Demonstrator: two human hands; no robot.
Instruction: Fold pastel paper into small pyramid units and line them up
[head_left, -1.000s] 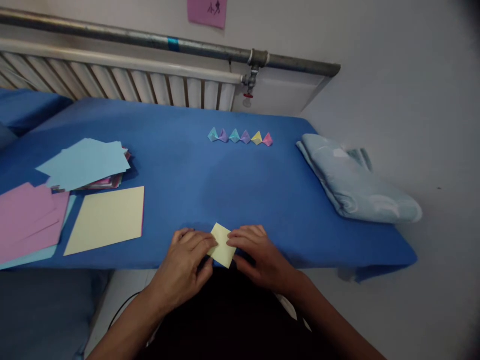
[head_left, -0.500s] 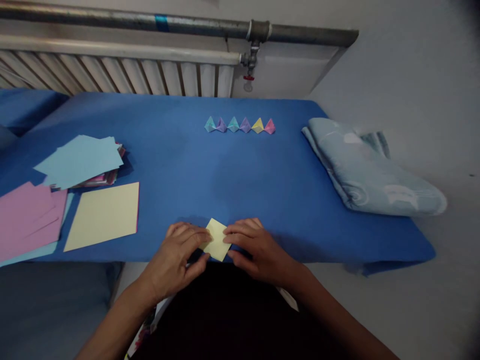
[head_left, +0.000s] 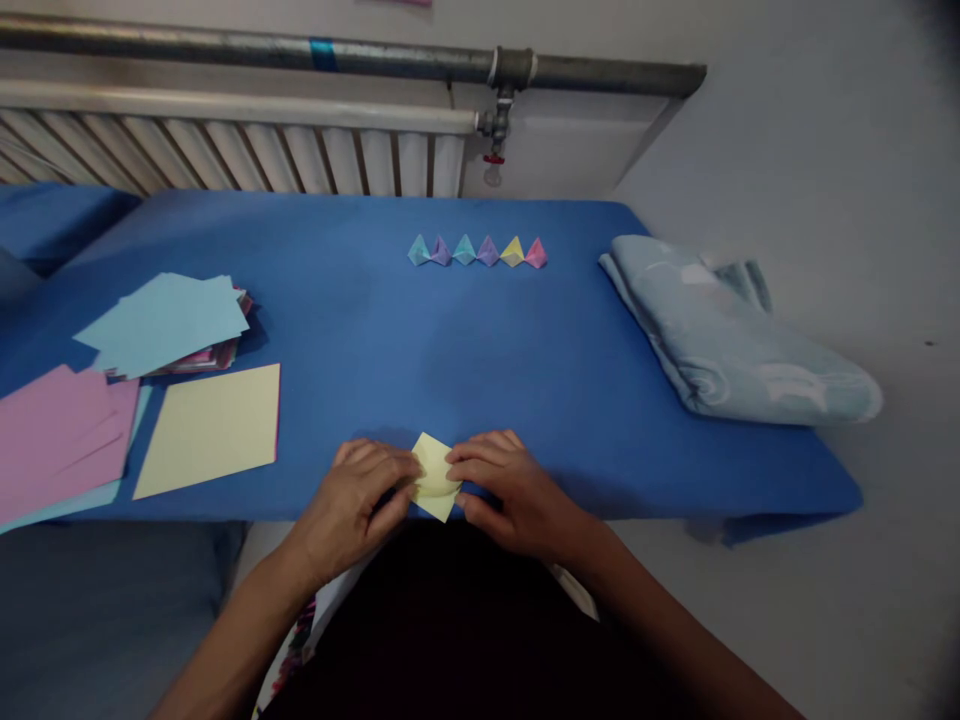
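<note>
A small yellow paper square (head_left: 435,468), turned corner-up like a diamond, lies at the front edge of the blue-covered table (head_left: 345,330). Its middle bulges in a curve, with a crease line across the lower part. My left hand (head_left: 367,495) grips its left corner between thumb and fingers. On the opposite side, my right hand (head_left: 506,490) holds the right corner the same way. The fingertips cover both side corners. Farther back stands a row of several small folded paper shapes (head_left: 489,251) in blue, purple, yellow and pink.
To the left lie a yellow paper sheet (head_left: 214,430), pink sheets (head_left: 64,425) and a stack topped with light blue paper (head_left: 169,320). A folded light blue blanket (head_left: 735,340) rests at the right. Behind the table are a radiator (head_left: 300,155) and a pipe (head_left: 405,65).
The yellow paper was flatter before and now bows up in the middle, with a crease showing low down. Both hands keep nearly the same place. The view has shifted slightly.
</note>
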